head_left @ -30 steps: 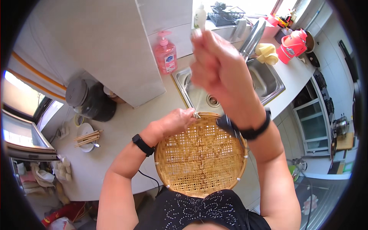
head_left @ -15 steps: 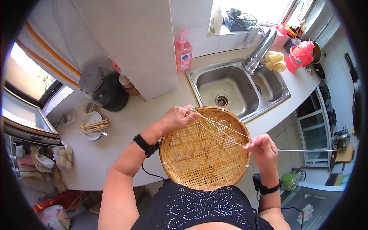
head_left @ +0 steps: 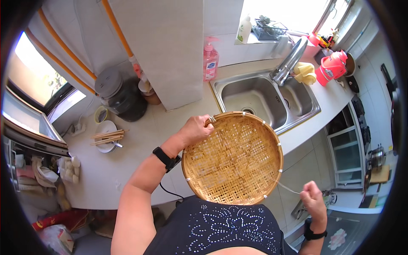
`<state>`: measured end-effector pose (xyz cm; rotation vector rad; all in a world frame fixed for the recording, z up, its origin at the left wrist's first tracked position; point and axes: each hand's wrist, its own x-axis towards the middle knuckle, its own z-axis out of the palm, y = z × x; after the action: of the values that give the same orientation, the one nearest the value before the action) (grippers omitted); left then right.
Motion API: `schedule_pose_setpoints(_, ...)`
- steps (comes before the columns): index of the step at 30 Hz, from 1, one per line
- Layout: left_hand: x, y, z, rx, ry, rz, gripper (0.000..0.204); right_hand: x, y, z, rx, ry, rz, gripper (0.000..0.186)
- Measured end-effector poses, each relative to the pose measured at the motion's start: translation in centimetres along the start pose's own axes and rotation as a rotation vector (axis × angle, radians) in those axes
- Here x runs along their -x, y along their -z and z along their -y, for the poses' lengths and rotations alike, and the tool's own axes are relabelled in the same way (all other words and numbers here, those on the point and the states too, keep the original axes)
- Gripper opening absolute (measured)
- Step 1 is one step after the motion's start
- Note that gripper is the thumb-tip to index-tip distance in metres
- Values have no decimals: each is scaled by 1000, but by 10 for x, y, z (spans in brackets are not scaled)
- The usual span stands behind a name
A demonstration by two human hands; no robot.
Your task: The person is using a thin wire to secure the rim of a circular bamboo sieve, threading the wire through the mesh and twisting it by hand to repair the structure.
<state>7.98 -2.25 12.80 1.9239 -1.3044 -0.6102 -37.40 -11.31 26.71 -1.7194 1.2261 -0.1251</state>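
A round woven bamboo tray (head_left: pixel 233 159) with a thick rim leans against my front. My left hand (head_left: pixel 197 131) is closed around its upper left rim, where a white binding shows by the fingers. Several white ties sit spaced along the rim. Off to the lower right, my right hand (head_left: pixel 313 197) is a closed fist, apart from the tray. A white string (head_left: pixel 290 188) runs from that fist to the tray's right side; its end inside the fist is hidden.
Beyond the tray lies a double steel sink (head_left: pixel 255 100) with a faucet (head_left: pixel 291 61). A pink soap bottle (head_left: pixel 210 61) and a pink thermos (head_left: pixel 332 68) stand on the counter. Chopsticks lie across white bowls (head_left: pixel 107 127) near a dark lidded jar (head_left: pixel 121 93).
My right hand has moved down and right, away from the tray, drawing the string along. String strands that crossed the tray's face are gone from there. My left hand now clutches the rim.
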Motion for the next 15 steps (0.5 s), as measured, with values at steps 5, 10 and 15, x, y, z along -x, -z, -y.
schedule_pose_setpoints(5, 2, -1, 2, 14, -44, -15, 21, -14, -61, 34, -458, -75, 412, 10)
schedule_pose_setpoints(10, 8, 6, -12, -2, -10, -23, 21, -31, -92, 34, -184, 43, 205, 19)
schedule_pose_setpoints(15, 16, 13, -16, -32, 1, -53, 20, -32, -97, 41, 13, 193, 132, 18)
